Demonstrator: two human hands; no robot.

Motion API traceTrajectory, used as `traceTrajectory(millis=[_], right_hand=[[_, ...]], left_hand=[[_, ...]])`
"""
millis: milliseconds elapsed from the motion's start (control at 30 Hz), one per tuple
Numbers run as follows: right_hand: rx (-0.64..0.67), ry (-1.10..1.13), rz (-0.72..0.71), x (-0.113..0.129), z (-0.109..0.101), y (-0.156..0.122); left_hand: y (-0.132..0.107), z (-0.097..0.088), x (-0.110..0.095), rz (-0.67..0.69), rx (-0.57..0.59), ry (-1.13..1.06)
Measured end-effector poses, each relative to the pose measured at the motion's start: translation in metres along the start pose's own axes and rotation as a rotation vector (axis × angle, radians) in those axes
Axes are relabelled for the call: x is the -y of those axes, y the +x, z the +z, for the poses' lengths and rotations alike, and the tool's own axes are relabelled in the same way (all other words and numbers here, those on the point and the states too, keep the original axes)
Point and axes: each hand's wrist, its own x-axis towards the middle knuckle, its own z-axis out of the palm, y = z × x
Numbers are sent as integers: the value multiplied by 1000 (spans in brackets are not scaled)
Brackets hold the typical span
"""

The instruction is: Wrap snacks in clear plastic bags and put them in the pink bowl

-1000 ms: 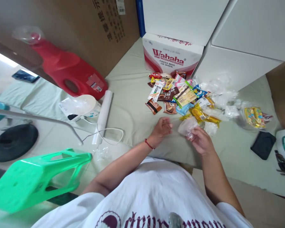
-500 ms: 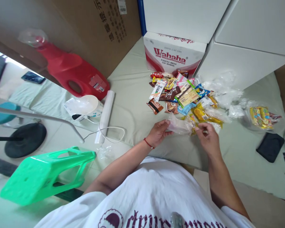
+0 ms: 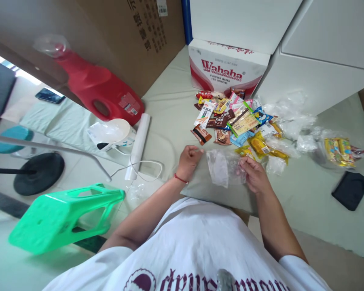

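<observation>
My right hand (image 3: pixel 253 176) is closed on one edge of a clear plastic bag (image 3: pixel 221 169), which hangs unfolded just above the pale green cloth (image 3: pixel 170 117). Left of the bag, and apart from it, my left hand (image 3: pixel 189 157) has its fingers curled with nothing visible in them; a red string is round its wrist. A pile of wrapped snacks (image 3: pixel 230 119) lies just beyond both hands, with several yellow packets (image 3: pixel 261 147) closest to my right hand.
A Wahaha carton (image 3: pixel 227 70) stands behind the snacks against white cabinets (image 3: pixel 315 60). More crumpled clear bags (image 3: pixel 291 121), a bagged snack set (image 3: pixel 339 151) and a black pouch (image 3: pixel 350 190) lie right. At left are a red jug (image 3: pixel 100 89), a white appliance (image 3: pixel 112 133), a white roll (image 3: pixel 139 145) and a green stool (image 3: pixel 63 214).
Both hands had stretched the bag between them half a second ago. The left hand has let go and drawn left; the bag now hangs open from the right hand.
</observation>
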Motion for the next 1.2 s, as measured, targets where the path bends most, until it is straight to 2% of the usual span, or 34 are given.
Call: traceTrajectory(millis=[33,67,100,200,267,333,367,467,567,633,700,767,833,900,933,967,1067,1133,1200], right_hand=[[-4,56,10,-2,6,-3],[2,109,11,-4,13,-7],[19,163,9,-5,20,-10],[97,304,23,-11,40,-18],[125,344,43,-13,47,-23],[107,343,34,-13,46,-28],[77,334,15,-12,42,-30],[-62,273,-51,-9,18,-35],[-158,143,-52,-11,-12,-36],[-174,-27,-38,-15,-30,-35],[-151,-311,-34,-15,-43,-32],[-166,-684,-94,-7,-50,-28],[-269,-1014,-250,8,-48,-24],[-313,-1166,-457,22,-34,-17],[-250,-1178,-547,25,-22,-12],[-132,-1166,-614,26,-9,-6],[265,-1127,-659,8,36,16],[399,-1141,-619,-11,60,31],[460,-1140,-622,-27,73,42]], left_hand=[[-6,-1,-1,31,-53,37],[-13,1,-2,33,-49,57],[-21,5,-2,5,7,49],[-44,25,0,-198,312,-124],[-50,39,3,-320,476,-254],[-48,46,6,-375,552,-352],[-45,44,7,-379,540,-384],[-31,23,8,-361,416,-417],[-19,-13,9,-331,308,-336],[-15,-37,11,-294,262,-259],[-14,-57,13,-257,240,-170],[-14,-71,14,-235,244,-73],[-15,-79,14,-208,263,16],[-17,-80,12,-161,280,89],[-18,-79,11,-136,290,116],[-19,-78,9,-112,299,132],[-23,-73,4,-71,342,127],[-23,-72,0,-91,346,60],[-20,-74,-4,-182,304,-41]])
